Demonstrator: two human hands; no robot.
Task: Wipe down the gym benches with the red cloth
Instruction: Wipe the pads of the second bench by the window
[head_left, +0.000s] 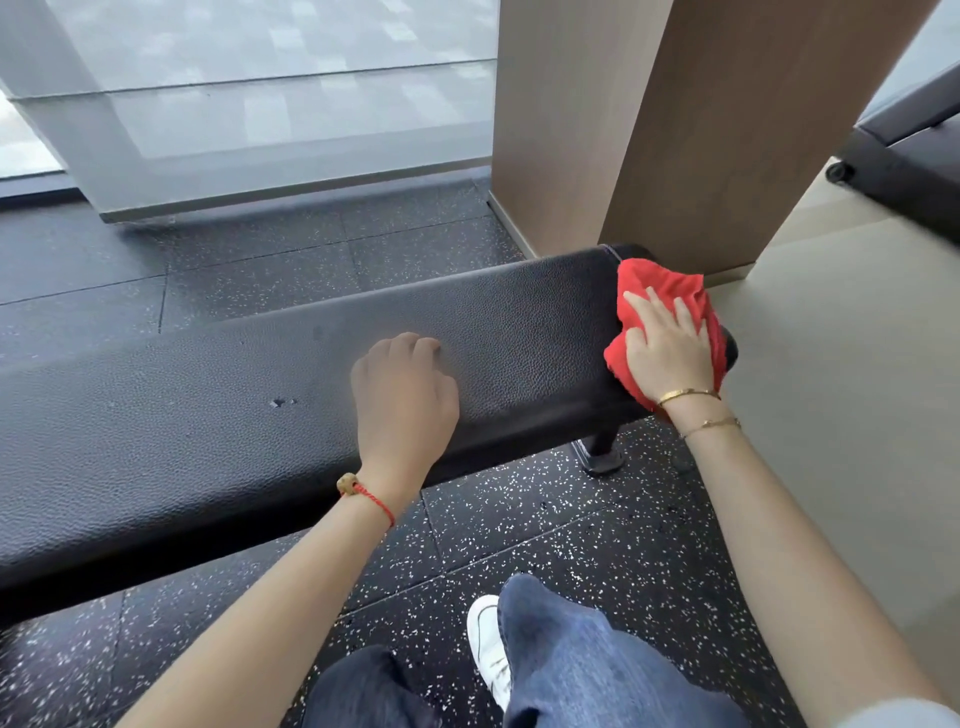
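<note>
A long black padded gym bench (218, 415) runs from the lower left to the middle right of the head view. The red cloth (670, 291) lies bunched on the bench's right end. My right hand (667, 345) presses flat on the cloth with straight, spread fingers. My left hand (402, 387) rests on the middle of the bench top, its fingers curled under and holding nothing. A small tear shows in the padding left of my left hand.
A brown wooden pillar (701, 130) stands just behind the bench's right end. A black bench leg (602, 452) meets the speckled rubber floor. Frosted glass panels line the back. Another dark machine (904, 166) sits at the far right. My legs and a white shoe are below.
</note>
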